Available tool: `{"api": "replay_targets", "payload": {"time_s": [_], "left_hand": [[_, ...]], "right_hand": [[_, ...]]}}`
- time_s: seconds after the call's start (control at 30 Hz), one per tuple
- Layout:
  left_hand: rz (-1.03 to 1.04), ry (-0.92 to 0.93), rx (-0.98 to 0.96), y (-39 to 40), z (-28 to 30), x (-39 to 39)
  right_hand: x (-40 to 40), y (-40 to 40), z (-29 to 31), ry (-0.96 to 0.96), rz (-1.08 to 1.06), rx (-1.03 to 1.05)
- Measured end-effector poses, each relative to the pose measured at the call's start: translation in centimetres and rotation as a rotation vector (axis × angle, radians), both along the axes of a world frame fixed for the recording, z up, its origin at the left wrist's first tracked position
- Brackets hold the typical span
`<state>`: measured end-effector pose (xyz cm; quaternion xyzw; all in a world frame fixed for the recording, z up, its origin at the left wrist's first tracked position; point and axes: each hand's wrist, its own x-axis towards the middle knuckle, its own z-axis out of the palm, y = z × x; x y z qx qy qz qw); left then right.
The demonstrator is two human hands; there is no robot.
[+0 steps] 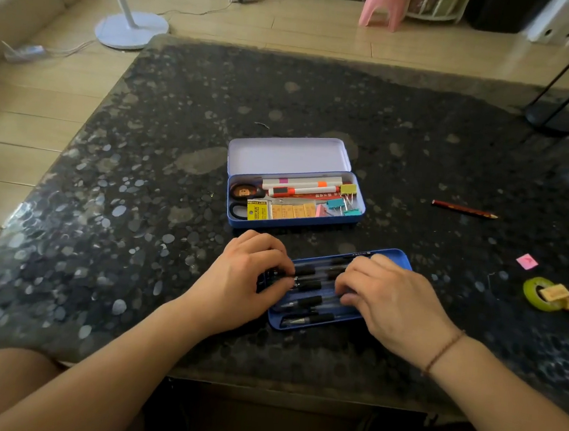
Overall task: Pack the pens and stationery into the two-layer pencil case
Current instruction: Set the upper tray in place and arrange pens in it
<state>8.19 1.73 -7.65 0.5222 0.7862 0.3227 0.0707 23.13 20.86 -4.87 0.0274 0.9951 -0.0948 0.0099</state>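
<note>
The open blue pencil case (292,225) lies mid-table with its pale lid (285,155) folded back. Its lower layer holds scissors (243,199), white markers (299,185), yellow and tan erasers (283,211) and binder clips (342,203). The blue inner tray (399,258) lies apart on the table in front of the case, with several black pens (306,301) in it. My left hand (246,280) curls over the pens at the tray's left end. My right hand (392,300) grips the pens at its right side, thumb and fingertips on them.
On the dark speckled table (174,205), a red pencil (464,209) lies to the right. A pink note (526,261), a green tape roll (537,296) and tan erasers (556,293) lie near the right edge. A black wire stand (560,115) is at the back right.
</note>
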Motion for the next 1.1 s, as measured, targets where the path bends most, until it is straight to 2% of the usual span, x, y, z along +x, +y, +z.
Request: {"api": "replay_targets", "payload": {"time_s": [0.1, 0.2, 0.27, 0.37, 0.47, 0.57, 0.63, 0.73, 0.8, 0.83, 0.97, 1.1], "left_hand": [[0.114, -0.114, 0.206, 0.0, 1.1, 0.2], [0.187, -0.32, 0.423, 0.4, 3.0, 1.6], [0.112, -0.379, 0.395, 1.1, 4.0, 3.3], [0.068, -0.265, 0.388, 1.6, 4.3, 5.0], [0.06, -0.253, 0.368, 1.3, 4.0, 4.6], [0.044, -0.315, 0.294, 1.1, 3.4, 4.4], [0.047, -0.288, 0.249, 1.1, 2.9, 4.3], [0.011, -0.113, 0.14, 1.2, 2.0, 3.5], [-0.02, 0.043, 0.081, 1.2, 1.0, 3.0], [-0.023, 0.082, 0.056, 1.1, 0.6, 2.9], [-0.009, 0.14, -0.007, 0.8, -0.5, 2.7], [0.023, 0.115, 0.001, 0.9, -0.8, 2.7]], "right_hand": [[0.5, 0.4, 0.9, 0.049, -0.093, -0.108], [0.5, 0.0, 2.7, 0.161, -0.316, -0.453], [0.0, -1.7, 3.7, 0.216, -0.447, -0.762], [-0.8, -4.3, 3.9, 0.25, -0.495, -1.236], [-0.4, -3.7, 3.8, 0.297, -0.511, -1.393], [0.5, -0.9, 3.9, 0.415, -0.51, -1.342], [1.0, 0.8, 3.8, 0.414, -0.467, -1.248], [1.2, 2.6, 2.8, 0.246, -0.384, -0.864], [1.3, 3.5, 1.7, 0.182, -0.331, -0.552], [1.3, 3.8, 1.2, 0.164, -0.307, -0.462], [1.2, 3.6, -0.1, 0.135, -0.288, -0.293], [1.8, 4.0, 0.4, 0.068, -0.251, -0.062]]}}
